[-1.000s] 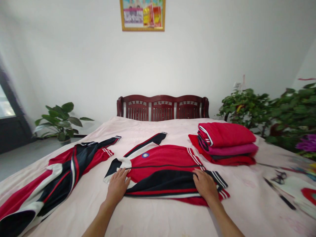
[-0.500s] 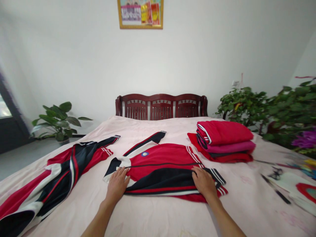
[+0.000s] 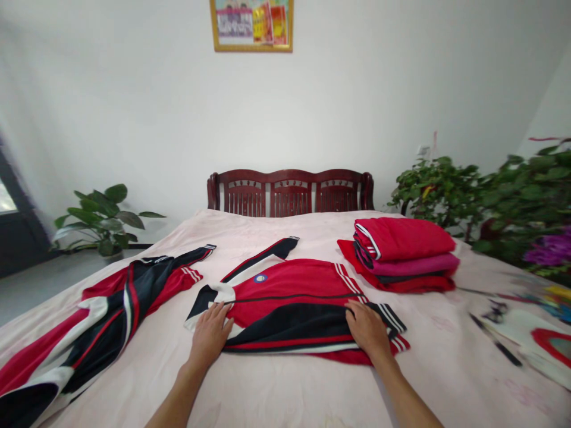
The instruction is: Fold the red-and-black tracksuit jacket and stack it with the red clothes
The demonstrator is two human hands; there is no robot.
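A red, navy and white zip-up track jacket [image 3: 285,285] lies flat on the bed, its collar to the left and striped hem to the right. The near sleeve is laid across the front; the far sleeve sticks out toward the headboard. My left hand [image 3: 212,330] rests flat near the collar and shoulder, fingers stretched out. On the near sleeve, close to its cuff, lies my right hand [image 3: 368,327] with fingers extended. Neither hand grips the cloth. A second track jacket [image 3: 120,303] of the same colours lies rumpled to the left.
A stack of folded clothes [image 3: 405,255] sits at the right on the pink bedsheet [image 3: 267,392]. Farther right are a knife [image 3: 495,340], scissors [image 3: 496,310] and a white item with a red ring [image 3: 553,345]. Beyond stand the wooden headboard [image 3: 289,193] and leafy plants [image 3: 104,217].
The view has shifted very slightly. Both hands stay in the same places on the jacket, and nothing else has visibly moved.
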